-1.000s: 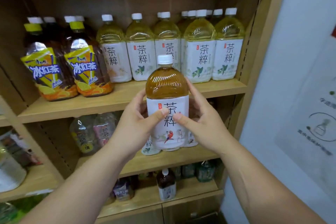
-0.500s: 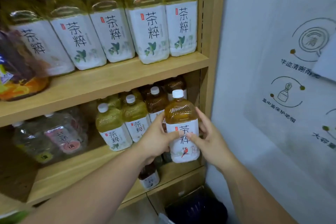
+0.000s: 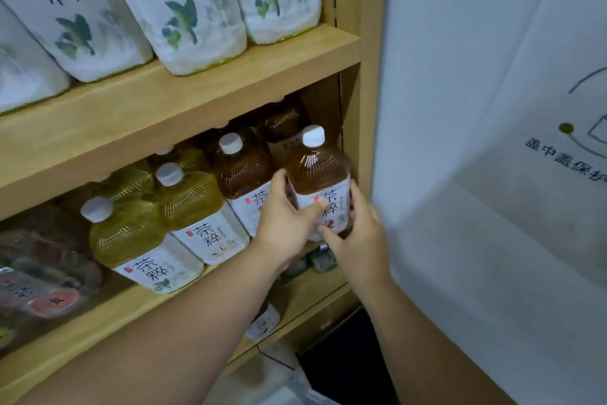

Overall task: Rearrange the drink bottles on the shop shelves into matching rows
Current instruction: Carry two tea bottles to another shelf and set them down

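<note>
The wall [image 3: 492,76] is filling the right side, with the shelf unit's post [image 3: 368,109] standing against it. Pale bottles [image 3: 197,26] are lining the top board [image 3: 164,109]. On the middle board [image 3: 98,319], green bottles [image 3: 193,204] are sitting to the left. The brown bottle [image 3: 320,171] is standing upright, cap up, at the right end, just beside the post and close to its brown neighbour [image 3: 239,171]. The left hand [image 3: 285,224] and right hand [image 3: 358,233] are gripping its label from either side, thumbs across the front, both equally near. They are hiding its base, so contact with the board is unclear. The slot looks tight, so pushing it straight back seems wise.
</note>
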A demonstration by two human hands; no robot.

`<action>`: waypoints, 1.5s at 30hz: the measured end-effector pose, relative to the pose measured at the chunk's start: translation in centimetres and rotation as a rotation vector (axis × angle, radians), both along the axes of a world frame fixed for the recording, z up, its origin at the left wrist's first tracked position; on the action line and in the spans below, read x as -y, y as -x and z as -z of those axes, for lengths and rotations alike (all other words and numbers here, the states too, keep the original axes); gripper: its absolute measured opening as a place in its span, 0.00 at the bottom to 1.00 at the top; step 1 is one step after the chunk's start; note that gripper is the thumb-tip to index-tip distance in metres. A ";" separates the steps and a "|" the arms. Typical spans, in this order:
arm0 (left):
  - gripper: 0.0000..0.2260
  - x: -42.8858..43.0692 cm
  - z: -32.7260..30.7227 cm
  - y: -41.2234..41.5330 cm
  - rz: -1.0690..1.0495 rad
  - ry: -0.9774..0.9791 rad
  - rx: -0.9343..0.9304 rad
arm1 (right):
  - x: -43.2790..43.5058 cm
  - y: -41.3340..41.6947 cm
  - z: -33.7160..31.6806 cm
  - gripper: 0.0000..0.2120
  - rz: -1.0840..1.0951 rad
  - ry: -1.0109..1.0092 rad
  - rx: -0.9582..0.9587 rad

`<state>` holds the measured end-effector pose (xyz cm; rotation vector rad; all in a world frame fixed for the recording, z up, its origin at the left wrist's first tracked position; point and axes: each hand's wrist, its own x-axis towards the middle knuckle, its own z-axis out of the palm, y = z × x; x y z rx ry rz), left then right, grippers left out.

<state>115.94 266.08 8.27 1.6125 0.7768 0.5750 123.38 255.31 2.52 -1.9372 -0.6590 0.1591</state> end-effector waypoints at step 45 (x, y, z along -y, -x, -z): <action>0.40 -5.0 1.8 12.4 -0.158 -1.411 -0.692 | -6.8 3.0 1.3 0.40 -0.052 0.059 0.086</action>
